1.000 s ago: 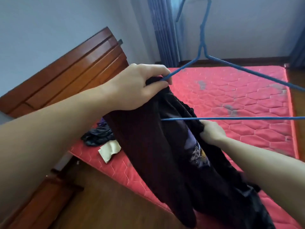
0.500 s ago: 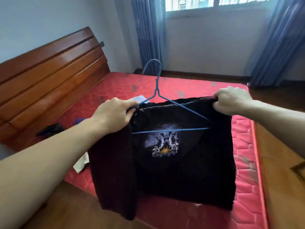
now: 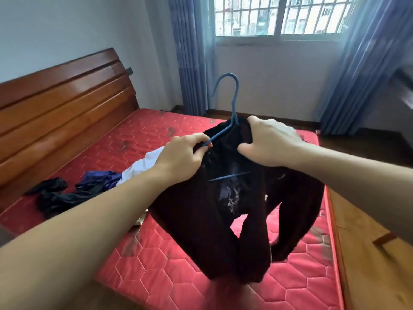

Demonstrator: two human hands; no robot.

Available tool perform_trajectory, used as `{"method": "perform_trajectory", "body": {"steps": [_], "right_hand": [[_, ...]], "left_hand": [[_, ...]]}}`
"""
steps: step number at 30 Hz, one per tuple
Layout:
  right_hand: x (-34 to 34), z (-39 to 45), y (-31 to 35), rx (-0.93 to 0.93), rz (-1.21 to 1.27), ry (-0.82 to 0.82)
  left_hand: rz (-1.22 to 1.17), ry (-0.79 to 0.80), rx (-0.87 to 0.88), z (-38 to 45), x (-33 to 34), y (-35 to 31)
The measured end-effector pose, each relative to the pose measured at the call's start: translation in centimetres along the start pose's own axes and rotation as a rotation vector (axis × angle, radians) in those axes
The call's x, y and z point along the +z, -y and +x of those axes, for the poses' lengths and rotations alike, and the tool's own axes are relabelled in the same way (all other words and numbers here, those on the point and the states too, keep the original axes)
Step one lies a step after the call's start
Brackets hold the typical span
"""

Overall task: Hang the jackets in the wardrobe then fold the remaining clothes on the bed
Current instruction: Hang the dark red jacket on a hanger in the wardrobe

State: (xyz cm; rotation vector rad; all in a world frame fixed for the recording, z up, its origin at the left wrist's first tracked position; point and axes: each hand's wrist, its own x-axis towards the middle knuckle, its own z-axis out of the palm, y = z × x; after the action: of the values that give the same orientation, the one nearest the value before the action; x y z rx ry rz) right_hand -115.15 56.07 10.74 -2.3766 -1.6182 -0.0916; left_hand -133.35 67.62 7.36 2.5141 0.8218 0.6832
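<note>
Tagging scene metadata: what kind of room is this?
Almost certainly a home bedroom: a bed with a bare red quilted mattress and wooden headboard, blue curtains at a barred window, loose clothes on the bed.

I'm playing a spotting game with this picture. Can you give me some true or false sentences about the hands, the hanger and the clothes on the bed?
1. The hanger is blue. True.
2. The left hand pinches the hanger's arm and the dark jacket. True.
3. The right hand is resting flat on the mattress. False: it grips the jacket's top near the hanger's neck, above the red mattress.
4. The jacket is white. False: it is very dark; the white cloth lies on the bed behind the left arm.
5. Dark clothes lie on the bed near the wooden headboard. True.
</note>
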Motion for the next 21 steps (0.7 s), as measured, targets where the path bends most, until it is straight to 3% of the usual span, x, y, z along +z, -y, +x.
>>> {"method": "perform_trajectory", "body": {"steps": [2,4,6,9,13,15,18,21], "right_hand": [[-0.7,-0.9,-0.6,-0.006,0.289,0.192],[-2.0,-1.4,-2.2,-0.042,0.343,0.355],[-3.4,-1.2,-4.2,-0.089,0.172,0.308],[-4.9,-0.8,-5.8,-0.179,-0.049,0.048],[-4.6,0.1,-3.8,-0.296,0.25,0.064],[-4.3,0.3,-2.0,-0.327,0.472,0.187],[-4.3,0.9,-0.4,-0.172,0.838,0.378],[-4.0,1.3,1.0,-0.082,0.8,0.356]], "left_hand": [[-0.028,-0.018,0.043,-0.1,-0.2,-0.3],[-0.036,-0.047,0.088,-0.1,-0.5,-0.7],[-0.006,-0.064,0.143,-0.2,-0.7,-1.3],[0.036,-0.09,0.225,-0.1,-1.4,-2.1],[0.082,-0.123,0.309,0.2,-2.9,-2.6],[0.097,-0.116,0.317,0.1,-4.0,-2.2],[0.096,-0.076,0.323,-0.4,-5.3,-1.4],[0.1,0.027,0.24,-0.8,-6.3,-0.4]]}}
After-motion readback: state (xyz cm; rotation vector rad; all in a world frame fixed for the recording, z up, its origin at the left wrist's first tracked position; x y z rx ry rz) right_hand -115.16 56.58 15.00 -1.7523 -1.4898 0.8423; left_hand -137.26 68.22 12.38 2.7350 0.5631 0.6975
